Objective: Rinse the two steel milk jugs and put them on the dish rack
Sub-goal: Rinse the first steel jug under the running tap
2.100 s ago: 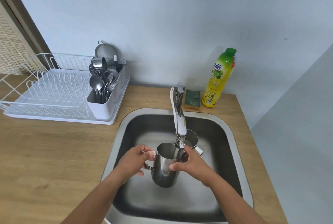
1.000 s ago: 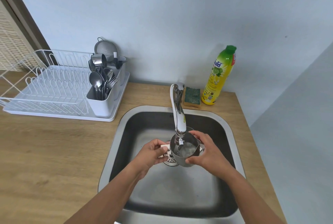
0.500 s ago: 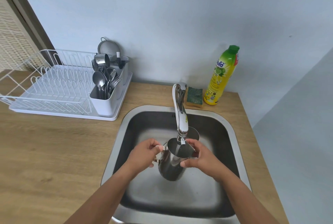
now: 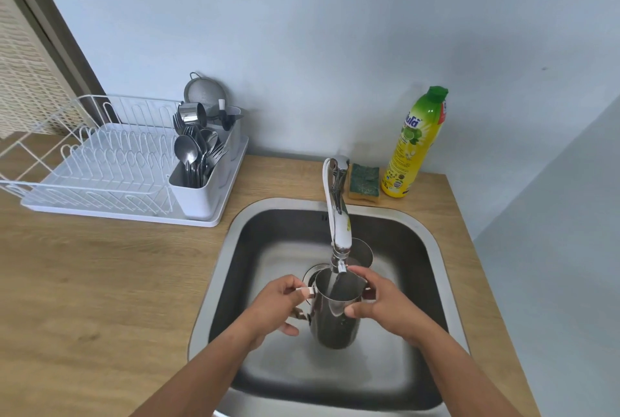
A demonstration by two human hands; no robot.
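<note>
1. Two jugs have yet to reach the dish rack (image 4: 110, 161) at the far left of the table (image 4: 100, 282). A dripping jug carried that way would likely wet the wood.
2. Curled round the handle, the left hand (image 4: 278, 302) grips the held jug (image 4: 335, 316) above the sink (image 4: 214, 282). Wet steel could slip if that hold loosens.
3. Upright under the tap (image 4: 339, 225), the jug seems to take running water. Overfilling or a sudden tilt could splash past the basin.
4. Thumb and fingers of the right hand (image 4: 385, 309) wrap the jug's upper body, steadying it.
5. Just behind the spout, the second jug (image 4: 364, 252) stands in the sink. A careless swing could knock it over.
6. Hard to make out: both hands cover most of the held jug's handle, its water level cannot be read, and the tap hides much of the second jug, handle included.
</note>
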